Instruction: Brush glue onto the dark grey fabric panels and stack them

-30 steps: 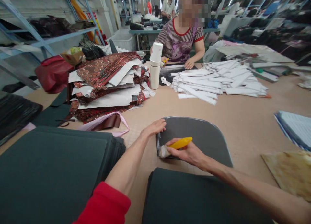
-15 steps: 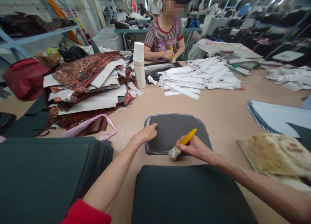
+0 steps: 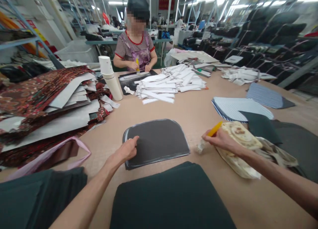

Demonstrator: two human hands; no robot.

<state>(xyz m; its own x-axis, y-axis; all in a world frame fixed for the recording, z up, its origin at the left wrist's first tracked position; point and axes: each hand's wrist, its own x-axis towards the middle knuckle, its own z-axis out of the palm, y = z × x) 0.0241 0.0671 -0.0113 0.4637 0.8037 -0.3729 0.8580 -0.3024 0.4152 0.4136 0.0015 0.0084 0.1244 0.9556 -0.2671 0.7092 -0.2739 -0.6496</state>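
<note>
A grey panel (image 3: 161, 141) with rounded upper corners and whitish edges lies flat in front of me. My left hand (image 3: 127, 148) rests at its left side, index finger stretched onto the surface, other fingers curled, holding nothing. To the right of the panel, my right hand (image 3: 220, 139) is closed round the yellow handle of a glue brush (image 3: 214, 129). The brush's pale, matted bristles point down and left, apart from the panel; whether they touch the table is unclear. Nearest me lies dark green sheet material (image 3: 164, 199).
Patterned red-brown pieces (image 3: 49, 86) are piled at left beside stacked paper cups (image 3: 111, 83). White strips (image 3: 161, 86) lie at the back, where a co-worker (image 3: 135, 50) holds another yellow brush. A stained cloth (image 3: 236, 162) and striped pieces (image 3: 238, 108) lie at right.
My right hand has carried the brush off the panel's lower edge to the right. My left hand stays on the panel's left side. The view has turned rightward.
</note>
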